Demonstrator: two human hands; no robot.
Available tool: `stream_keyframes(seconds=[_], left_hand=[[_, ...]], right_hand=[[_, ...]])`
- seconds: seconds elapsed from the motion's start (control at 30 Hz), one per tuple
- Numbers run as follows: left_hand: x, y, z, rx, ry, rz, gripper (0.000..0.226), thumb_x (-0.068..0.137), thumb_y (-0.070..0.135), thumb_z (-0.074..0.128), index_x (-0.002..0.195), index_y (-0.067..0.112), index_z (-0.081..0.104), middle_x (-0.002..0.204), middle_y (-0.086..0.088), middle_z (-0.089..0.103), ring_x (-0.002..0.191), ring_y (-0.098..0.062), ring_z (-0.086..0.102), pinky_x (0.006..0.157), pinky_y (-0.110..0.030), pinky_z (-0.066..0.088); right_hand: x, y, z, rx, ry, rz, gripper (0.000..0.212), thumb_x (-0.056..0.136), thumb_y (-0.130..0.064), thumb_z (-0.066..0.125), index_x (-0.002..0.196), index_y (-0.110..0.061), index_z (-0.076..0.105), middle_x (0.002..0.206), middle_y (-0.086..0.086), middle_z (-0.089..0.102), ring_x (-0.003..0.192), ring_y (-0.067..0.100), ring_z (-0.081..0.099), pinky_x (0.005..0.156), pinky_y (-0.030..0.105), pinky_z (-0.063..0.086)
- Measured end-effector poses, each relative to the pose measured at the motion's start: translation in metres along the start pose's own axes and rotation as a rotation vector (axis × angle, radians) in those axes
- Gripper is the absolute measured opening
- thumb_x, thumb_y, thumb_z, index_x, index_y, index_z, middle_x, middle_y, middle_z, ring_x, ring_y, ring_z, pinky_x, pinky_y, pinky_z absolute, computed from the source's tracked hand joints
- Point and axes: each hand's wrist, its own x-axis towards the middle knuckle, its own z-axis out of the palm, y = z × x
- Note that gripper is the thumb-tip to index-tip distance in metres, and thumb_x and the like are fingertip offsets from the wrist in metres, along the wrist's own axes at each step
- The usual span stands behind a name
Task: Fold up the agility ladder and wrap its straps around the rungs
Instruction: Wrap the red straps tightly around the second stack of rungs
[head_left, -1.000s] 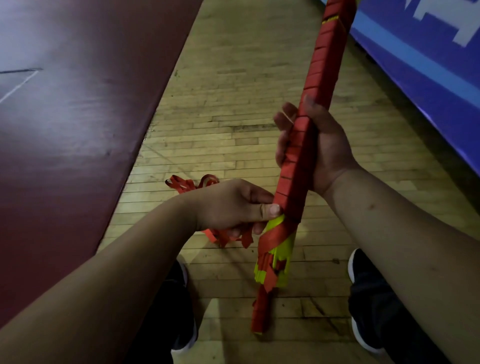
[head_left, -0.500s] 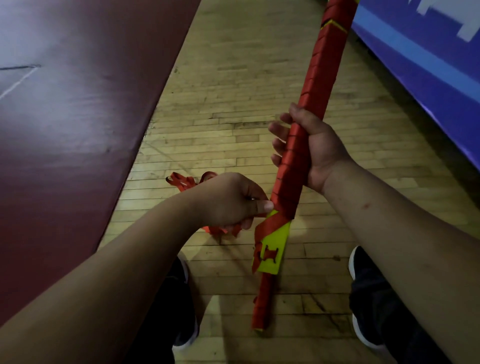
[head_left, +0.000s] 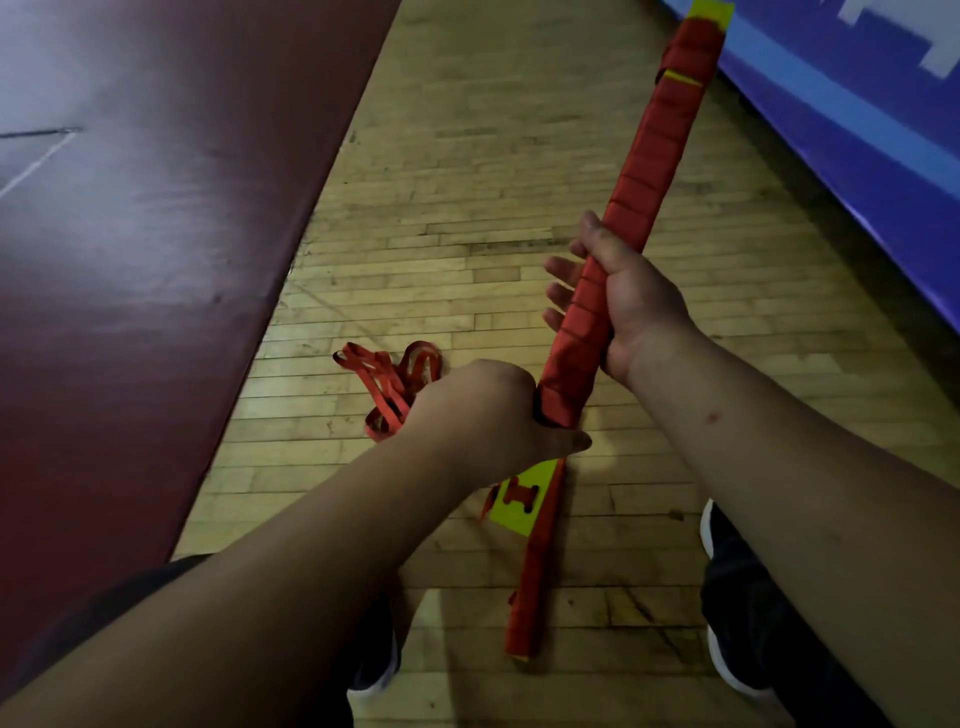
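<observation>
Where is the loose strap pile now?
The strap pile lies on the floor just beyond the left hand, between the maroon mat and the wrapped rungs.

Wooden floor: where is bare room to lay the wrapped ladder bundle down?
The widest bare strip of the wooden floor lies ahead, between the maroon mat and the blue wall, beyond the loose straps. A smaller patch lies right of the ladder bundle. It is crowded between the left shoe and the right shoe, where the bundle's lower end is.

Wooden plank floor (head_left: 467, 156), a loose red strap heap (head_left: 387, 382) (tangled loops) on it, maroon surface (head_left: 130, 260) alongside.
</observation>
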Motion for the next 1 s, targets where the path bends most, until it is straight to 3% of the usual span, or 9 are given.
stream_keyframes(seconds=[0.17, 0.3, 0.53, 0.63, 0.73, 0.87, 0.93, 1.0], left_hand=[[0.001, -0.002, 0.005, -0.093, 0.119, 0.012, 0.045, 0.080, 0.075, 0.072, 0.069, 0.031, 0.066, 0.063, 0.009, 0.062, 0.062, -0.008, 0.064, 0.056, -0.032, 0.057], [0.002, -0.005, 0.006, -0.092, 0.174, 0.042, 0.059, 0.070, 0.084, 0.056, 0.070, 0.027, 0.070, 0.061, 0.006, 0.064, 0.053, -0.008, 0.063, 0.052, -0.037, 0.061], [0.001, -0.003, 0.002, -0.284, 0.069, 0.046, 0.045, 0.080, 0.063, 0.079, 0.067, 0.021, 0.070, 0.060, -0.004, 0.065, 0.049, -0.011, 0.058, 0.050, -0.036, 0.053], [0.002, -0.002, -0.011, -0.469, -0.048, 0.064, 0.041, 0.087, 0.051, 0.084, 0.079, 0.013, 0.075, 0.070, -0.017, 0.067, 0.054, -0.013, 0.054, 0.055, -0.032, 0.045], [0.002, -0.005, -0.024, -0.727, -0.179, 0.106, 0.031, 0.089, 0.046, 0.084, 0.089, 0.015, 0.081, 0.074, -0.012, 0.069, 0.065, -0.016, 0.061, 0.065, -0.035, 0.048], [0.001, -0.008, -0.031, -0.993, -0.411, 0.209, 0.039, 0.094, 0.036, 0.072, 0.114, 0.003, 0.079, 0.057, 0.002, 0.055, 0.046, -0.010, 0.049, 0.049, -0.019, 0.042], [-0.001, -0.006, -0.033, -1.059, -0.515, 0.303, 0.026, 0.093, 0.041, 0.075, 0.105, 0.020, 0.084, 0.056, -0.001, 0.047, 0.044, -0.011, 0.043, 0.047, -0.018, 0.040], [-0.002, -0.005, -0.034, -1.043, -0.546, 0.348, 0.020, 0.092, 0.046, 0.072, 0.096, 0.032, 0.085, 0.058, -0.001, 0.050, 0.046, -0.013, 0.045, 0.048, -0.019, 0.041]], right_hand=[[-0.002, -0.001, 0.002, 0.036, 0.000, 0.014, 0.041, 0.095, -0.054, 0.078, 0.117, -0.020, 0.069, 0.106, 0.003, 0.084, 0.080, 0.014, 0.076, 0.072, 0.036, 0.063], [-0.005, -0.002, 0.002, 0.058, 0.020, 0.028, 0.039, 0.094, -0.055, 0.078, 0.118, -0.025, 0.070, 0.105, -0.002, 0.084, 0.083, 0.012, 0.077, 0.077, 0.037, 0.064], [-0.013, -0.010, 0.002, 0.077, 0.013, 0.062, 0.037, 0.096, -0.054, 0.076, 0.115, -0.022, 0.070, 0.102, 0.002, 0.084, 0.081, 0.015, 0.075, 0.080, 0.039, 0.063], [-0.015, -0.017, 0.000, 0.208, -0.082, 0.050, 0.037, 0.099, -0.052, 0.071, 0.118, -0.021, 0.065, 0.106, 0.005, 0.080, 0.080, 0.017, 0.073, 0.075, 0.036, 0.059], [-0.021, -0.023, -0.005, 0.386, -0.227, 0.043, 0.047, 0.101, -0.056, 0.066, 0.130, -0.019, 0.063, 0.121, 0.004, 0.078, 0.088, 0.017, 0.073, 0.077, 0.034, 0.059], [-0.027, -0.026, -0.012, 0.521, -0.510, 0.072, 0.072, 0.102, -0.069, 0.054, 0.151, -0.016, 0.057, 0.131, -0.005, 0.075, 0.085, 0.007, 0.073, 0.075, 0.026, 0.061], [-0.028, -0.026, -0.014, 0.537, -0.643, 0.086, 0.079, 0.099, -0.072, 0.049, 0.157, -0.017, 0.050, 0.130, -0.008, 0.074, 0.080, 0.003, 0.072, 0.072, 0.020, 0.059], [-0.026, -0.025, -0.015, 0.536, -0.686, 0.094, 0.072, 0.102, -0.069, 0.045, 0.157, -0.022, 0.049, 0.133, -0.009, 0.073, 0.077, 0.002, 0.072, 0.072, 0.019, 0.056]])
